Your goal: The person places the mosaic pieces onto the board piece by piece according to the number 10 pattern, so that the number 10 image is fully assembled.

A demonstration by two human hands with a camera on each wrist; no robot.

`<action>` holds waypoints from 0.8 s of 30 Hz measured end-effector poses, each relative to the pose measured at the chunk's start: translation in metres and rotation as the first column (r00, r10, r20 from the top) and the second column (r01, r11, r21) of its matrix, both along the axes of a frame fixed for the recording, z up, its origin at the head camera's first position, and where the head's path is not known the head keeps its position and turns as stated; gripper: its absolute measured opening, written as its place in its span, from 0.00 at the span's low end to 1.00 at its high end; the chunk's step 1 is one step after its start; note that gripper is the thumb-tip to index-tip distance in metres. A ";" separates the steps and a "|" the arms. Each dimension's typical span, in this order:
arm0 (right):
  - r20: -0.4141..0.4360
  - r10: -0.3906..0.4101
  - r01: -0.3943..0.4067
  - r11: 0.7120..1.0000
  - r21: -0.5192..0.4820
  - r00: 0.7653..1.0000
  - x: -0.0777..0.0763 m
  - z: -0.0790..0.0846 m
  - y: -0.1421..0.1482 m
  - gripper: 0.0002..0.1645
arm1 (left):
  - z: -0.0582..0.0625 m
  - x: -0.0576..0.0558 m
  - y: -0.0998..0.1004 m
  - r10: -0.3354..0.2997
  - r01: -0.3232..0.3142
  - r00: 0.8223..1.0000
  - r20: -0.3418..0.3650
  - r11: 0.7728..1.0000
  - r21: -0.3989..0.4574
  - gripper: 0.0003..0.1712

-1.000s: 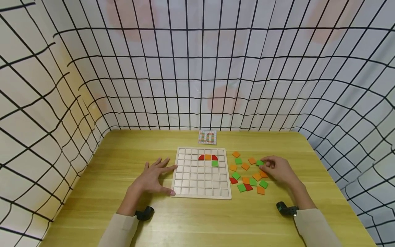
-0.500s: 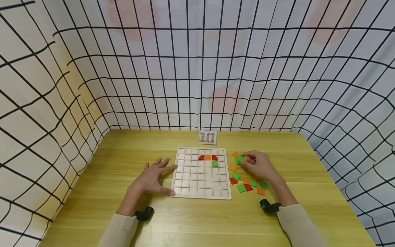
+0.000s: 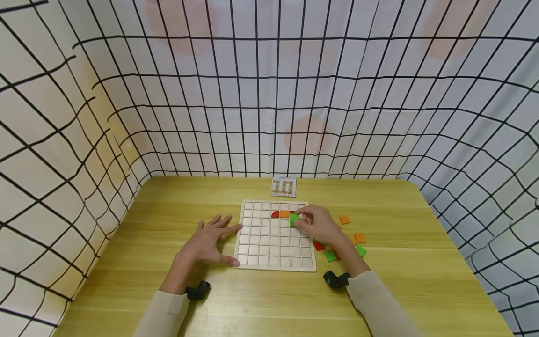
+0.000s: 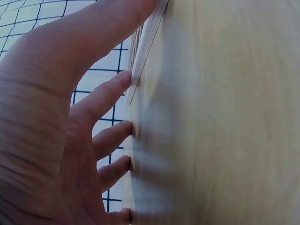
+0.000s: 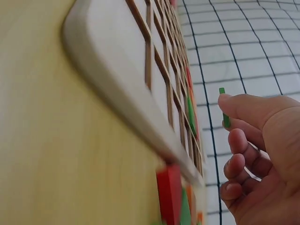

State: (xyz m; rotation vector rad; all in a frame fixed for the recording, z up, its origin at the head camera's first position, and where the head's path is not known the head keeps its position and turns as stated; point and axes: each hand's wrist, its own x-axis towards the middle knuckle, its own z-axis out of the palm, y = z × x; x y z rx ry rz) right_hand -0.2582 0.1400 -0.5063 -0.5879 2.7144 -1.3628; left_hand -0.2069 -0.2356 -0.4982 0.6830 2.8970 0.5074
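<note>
In the head view, a gridded board (image 3: 265, 248) lies on the wooden table (image 3: 252, 306), and the left hand (image 3: 206, 243) is at its 9 o'clock side, fingers spread, with the forefinger and thumb tips against the edge. The right hand (image 3: 320, 227) reaches in from about 2 o'clock, thumb and forefinger pinching a green tile (image 3: 294, 216) above the board, between its centre and its 1 o'clock corner. Toward 12 o'clock, in one row of the grid, sit a rounded red piece (image 3: 275, 214), an orange square (image 3: 284, 214) and a second red piece (image 3: 292, 212), partly hidden by the held tile. A small patterned card (image 3: 283, 186) lies past the 12 o'clock edge; loose tiles (image 3: 360, 238) in orange, green and red scatter from 3 to 4 o'clock, some covered by the right arm. In the left wrist view, the thumb stretches toward 12 o'clock to the board's edge, the forefinger tip touches that edge, and the other fingertips rest on the table. In the right wrist view, the green tile stands edge-on in the pinch at 3 o'clock, backdrop (image 5: 213, 61) showing between it and the board, while the remaining fingers curl; a loose red tile (image 5: 169, 192) is near 6 o'clock.
</note>
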 end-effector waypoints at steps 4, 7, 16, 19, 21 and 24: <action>0.016 0.027 -0.027 1.000 0.010 0.999 -0.004 -0.004 -0.016 0.16 | -0.001 0.000 0.000 -0.004 0.004 1.000 -0.007 1.000 -0.005 0.62; 0.023 0.031 -0.032 0.999 0.038 0.999 -0.006 -0.007 -0.025 0.17 | -0.002 -0.001 0.000 -0.005 0.005 1.000 -0.010 1.000 -0.003 0.62; 0.018 0.019 -0.020 0.996 0.084 1.000 -0.008 -0.013 -0.041 0.18 | -0.001 0.001 0.000 -0.020 0.019 1.000 -0.007 1.000 -0.015 0.57; 0.022 0.022 -0.024 0.994 0.103 1.000 -0.008 -0.012 -0.045 0.19 | 0.000 0.002 0.000 -0.017 0.017 1.000 -0.009 1.000 -0.019 0.57; 0.024 0.025 -0.028 0.993 0.115 0.999 -0.009 -0.011 -0.047 0.19 | 0.001 0.002 0.000 -0.016 0.016 1.000 -0.011 1.000 -0.018 0.57; 0.027 0.026 -0.030 0.991 0.130 0.999 -0.010 -0.011 -0.050 0.19 | 0.002 0.003 0.000 -0.018 0.018 1.000 -0.014 1.000 -0.017 0.57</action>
